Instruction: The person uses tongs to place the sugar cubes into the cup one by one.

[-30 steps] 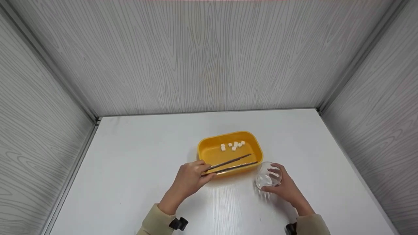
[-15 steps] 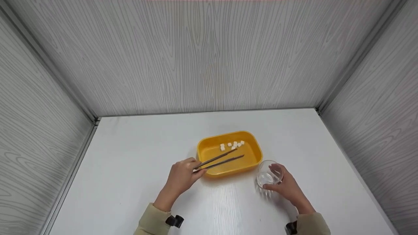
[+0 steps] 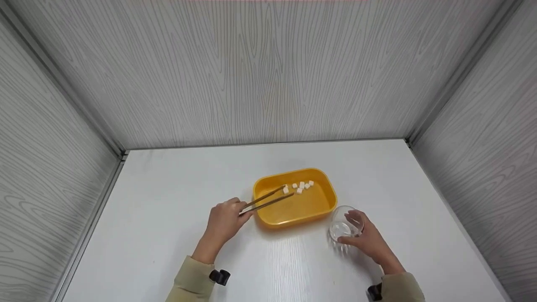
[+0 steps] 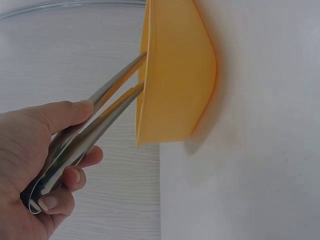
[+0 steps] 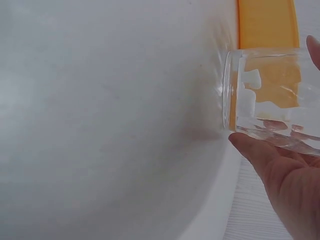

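Observation:
My left hand (image 3: 225,219) holds a pair of metal tongs (image 4: 65,156) between thumb and fingers. The two arms are spread, and their serrated tips reach over the rim of a yellow tray (image 3: 289,223). Inside the tray, several small white cubes (image 3: 302,185) lie toward the far side; the tong tips are beside the leftmost ones, and contact cannot be made out. To the right of the tray a clear drinking glass (image 3: 339,230) stands upright on the table. Thumb and fingers of my right hand (image 3: 370,240) are curled around it, and it looks empty.
All of this is on a white table (image 3: 188,180). Grey wood-grain panels enclose it at the back (image 3: 260,84), on the left (image 3: 50,147) and on the right (image 3: 495,147). A dark band sits at each wrist.
My left hand has moved left and slightly away from me, drawing the tong tips across the tray from its right side to the leftmost cubes. The glass and right hand barely moved.

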`<state>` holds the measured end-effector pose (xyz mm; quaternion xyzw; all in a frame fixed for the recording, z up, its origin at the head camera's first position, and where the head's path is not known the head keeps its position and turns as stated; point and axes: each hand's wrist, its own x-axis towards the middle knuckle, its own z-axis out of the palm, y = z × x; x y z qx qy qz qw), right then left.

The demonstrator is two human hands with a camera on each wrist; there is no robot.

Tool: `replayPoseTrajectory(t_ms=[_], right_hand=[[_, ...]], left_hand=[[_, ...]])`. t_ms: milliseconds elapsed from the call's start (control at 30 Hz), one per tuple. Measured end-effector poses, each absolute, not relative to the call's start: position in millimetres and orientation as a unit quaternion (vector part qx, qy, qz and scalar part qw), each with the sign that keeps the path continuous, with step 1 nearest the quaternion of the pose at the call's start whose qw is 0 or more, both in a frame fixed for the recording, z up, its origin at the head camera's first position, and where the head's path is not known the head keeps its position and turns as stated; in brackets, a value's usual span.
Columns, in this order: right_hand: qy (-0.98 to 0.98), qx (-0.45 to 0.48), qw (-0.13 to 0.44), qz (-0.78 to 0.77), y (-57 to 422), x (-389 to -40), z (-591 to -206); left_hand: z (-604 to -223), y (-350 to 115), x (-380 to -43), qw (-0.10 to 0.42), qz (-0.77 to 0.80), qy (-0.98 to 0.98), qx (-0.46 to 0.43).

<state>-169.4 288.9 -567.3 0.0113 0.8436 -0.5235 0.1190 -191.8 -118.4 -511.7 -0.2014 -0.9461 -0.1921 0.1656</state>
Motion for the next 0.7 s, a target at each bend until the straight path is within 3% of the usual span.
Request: replayPoseTrajectory(t_ms=[700], right_hand=[[0.848,-0.002,0.107,-0.519,289.4,-168.3,-570.7]], left_hand=[[-508.3,-110.6,-202.1,0.114,-0.156,-0.965,-0.177]])
